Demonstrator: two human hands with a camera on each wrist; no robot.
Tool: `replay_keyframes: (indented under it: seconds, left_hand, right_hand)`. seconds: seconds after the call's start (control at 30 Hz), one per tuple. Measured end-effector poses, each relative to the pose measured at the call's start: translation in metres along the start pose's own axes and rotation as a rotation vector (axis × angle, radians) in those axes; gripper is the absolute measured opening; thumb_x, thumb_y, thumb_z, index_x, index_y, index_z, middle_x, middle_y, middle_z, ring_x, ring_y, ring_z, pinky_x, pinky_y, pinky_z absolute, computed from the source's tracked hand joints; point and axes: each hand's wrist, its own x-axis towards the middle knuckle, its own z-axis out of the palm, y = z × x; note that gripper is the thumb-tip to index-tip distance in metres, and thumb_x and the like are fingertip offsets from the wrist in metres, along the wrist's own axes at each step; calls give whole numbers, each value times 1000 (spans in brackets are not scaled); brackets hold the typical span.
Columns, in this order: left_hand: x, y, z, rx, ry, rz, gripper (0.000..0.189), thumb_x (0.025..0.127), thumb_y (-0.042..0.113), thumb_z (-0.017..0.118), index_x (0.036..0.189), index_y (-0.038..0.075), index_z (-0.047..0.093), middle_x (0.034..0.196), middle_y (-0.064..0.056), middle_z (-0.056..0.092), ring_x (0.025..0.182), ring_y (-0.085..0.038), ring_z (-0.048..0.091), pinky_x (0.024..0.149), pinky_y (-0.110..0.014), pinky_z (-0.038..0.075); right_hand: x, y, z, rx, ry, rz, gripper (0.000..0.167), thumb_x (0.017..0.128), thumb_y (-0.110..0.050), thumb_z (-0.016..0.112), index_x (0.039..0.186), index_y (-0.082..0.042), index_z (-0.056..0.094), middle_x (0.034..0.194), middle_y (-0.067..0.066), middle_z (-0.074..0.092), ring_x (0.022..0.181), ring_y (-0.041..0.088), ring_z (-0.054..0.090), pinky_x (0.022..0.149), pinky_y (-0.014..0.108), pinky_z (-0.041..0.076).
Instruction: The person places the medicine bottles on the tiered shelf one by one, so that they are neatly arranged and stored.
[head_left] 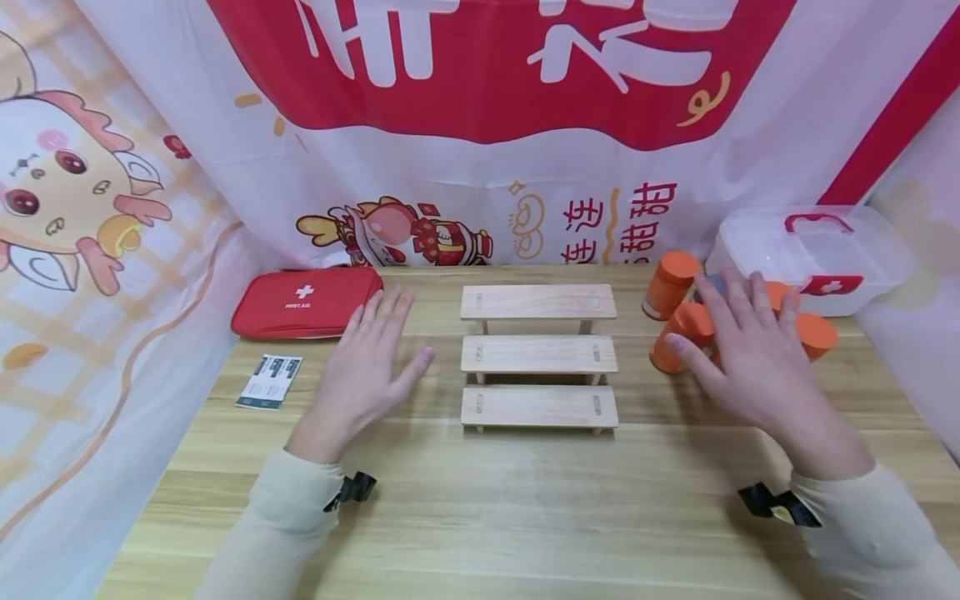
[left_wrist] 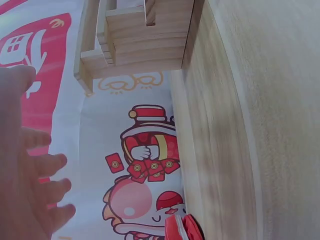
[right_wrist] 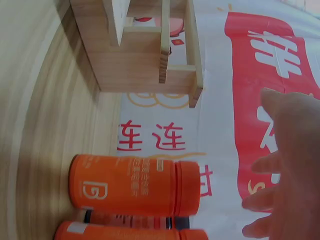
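My left hand (head_left: pixel 367 362), fingers straight and spread, hovers palm down beside the red first-aid pouch (head_left: pixel 300 304), its fingertips overlapping the pouch's right end in the head view. My right hand (head_left: pixel 757 358) is likewise spread and holds nothing, above several orange bottles (head_left: pixel 681 337) with orange caps. It hides part of the group, including a grey-capped item (head_left: pixel 708 287). In the right wrist view an orange bottle (right_wrist: pixel 130 185) stands on the table below the hand. Between the two hands is a three-tier wooden step rack (head_left: pixel 537 357) with bare shelves.
A clear plastic box (head_left: pixel 813 250) with a red handle and red cross latch stands at the back right. Left of my left hand lies a small printed card or packet (head_left: pixel 270 381). Printed cloth (head_left: pixel 480 200) walls in the back and sides of the wooden table (head_left: pixel 517 517).
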Motion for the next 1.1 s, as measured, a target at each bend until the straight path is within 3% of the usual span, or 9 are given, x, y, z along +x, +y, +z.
replay_keyframes:
  seconds: [0.23,0.43,0.53,0.63,0.7,0.8,0.93,1.03,1.1]
  left_hand:
    - [-6,-2,-1,-154,81,-13,77,108,51,57,170,12,32,173,-13,40,156,-42,45,128,-61,40]
    - [-10,-3,2,-376,98,-18,62,107,36,65,161,9,47,154,-13,64,139,-38,65,118,-60,52]
    - [-12,-3,3,-503,81,-20,57,106,27,69,157,9,51,145,-12,71,132,-37,70,115,-58,55]
    - [-15,-4,5,-620,32,-40,54,107,24,69,155,8,53,141,-12,73,128,-35,73,112,-55,58]
    - [-16,-4,7,-689,-12,-58,52,107,23,68,155,8,53,141,-13,73,128,-34,72,113,-53,58]
    - [-18,-4,11,-747,-69,-81,49,108,22,67,153,7,55,141,-12,72,129,-32,71,113,-50,58]
    - [-21,-4,18,-773,-93,-80,44,107,20,69,147,4,60,137,-13,73,127,-31,71,114,-49,57]
    - [-22,-5,24,-782,-125,-58,43,106,16,69,145,2,60,136,-14,73,127,-33,70,115,-53,56]
    - [-23,-5,28,-788,-163,-46,45,105,16,70,146,1,60,138,-16,72,129,-34,70,116,-55,55]
  right_hand:
    - [-7,13,-7,163,117,33,86,107,-50,60,172,-7,22,177,29,19,162,56,16,133,75,7]
    - [-15,25,-8,250,314,55,62,107,-30,65,161,-8,48,165,26,47,146,55,47,110,83,42]
    - [-18,31,-6,273,421,23,52,104,-23,68,153,-7,59,149,29,61,130,55,57,119,49,53]
    - [-20,39,-4,300,512,-15,46,102,-18,70,146,-6,65,137,31,68,119,52,61,108,5,40]
    - [-21,44,-4,324,538,-11,44,103,-18,69,145,-6,67,137,30,69,117,51,61,95,-7,25]
    - [-22,51,-4,349,549,29,43,104,-18,68,145,-6,67,141,29,67,120,48,60,99,-6,27]
    - [-23,62,-2,343,542,108,42,104,-19,69,144,-7,68,145,26,66,124,20,63,99,-3,31]
    - [-26,72,-2,343,513,159,44,104,-18,69,145,-6,66,147,27,64,127,20,58,103,0,29]
    - [-28,79,-2,348,480,184,47,105,-19,69,149,-4,62,150,29,61,136,34,52,107,1,23]
